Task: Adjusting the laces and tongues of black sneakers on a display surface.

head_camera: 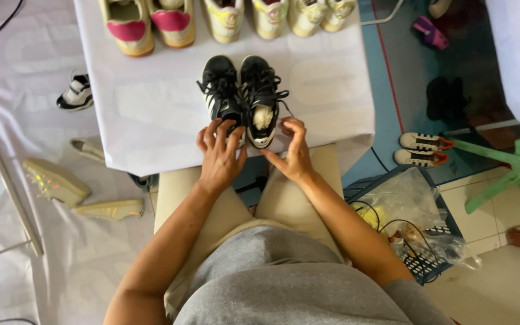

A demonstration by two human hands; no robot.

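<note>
Between both hands' fingers point(214, 133) sit the black sneakers point(243, 98), heels touching.

What we could not see

At the far edge of the white table point(151, 120), the frame cut off the row of pale shoes point(224, 21); our left hand point(219, 157) hid the left black shoe's point(221, 90) heel, and the basket point(431, 262) contents blurred behind clear plastic.

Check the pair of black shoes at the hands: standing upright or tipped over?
Upright. Both black shoes show their laces and openings from above, side by side on the white table, with the left hand and right hand at their heels.
</note>
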